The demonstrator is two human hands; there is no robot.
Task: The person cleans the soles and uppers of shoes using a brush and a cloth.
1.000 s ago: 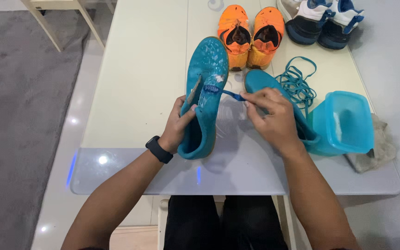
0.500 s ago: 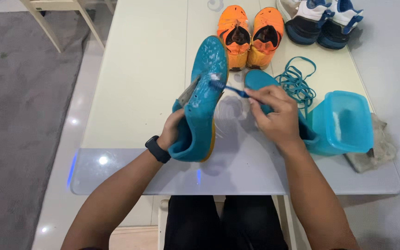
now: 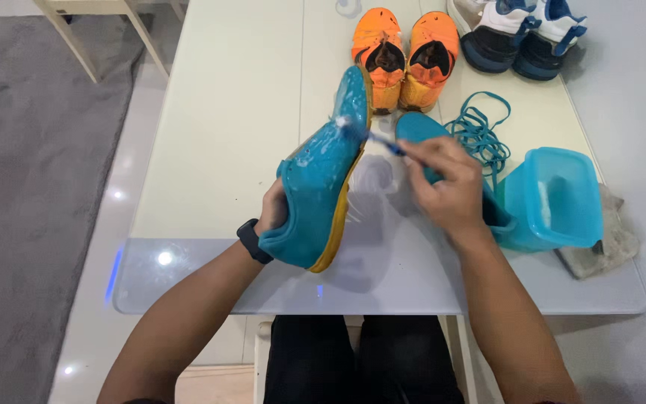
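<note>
Now that you have tipped the teal shoe onto its side above the table, your left hand clamps its heel while your right hand, closed on the toothbrush, scrubs its foamy toe.

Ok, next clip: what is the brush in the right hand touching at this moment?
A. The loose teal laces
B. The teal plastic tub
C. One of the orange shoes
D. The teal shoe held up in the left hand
D: the brush in the right hand has its bristles on the soapy side of the teal shoe, which the left hand holds tilted on edge.
</note>
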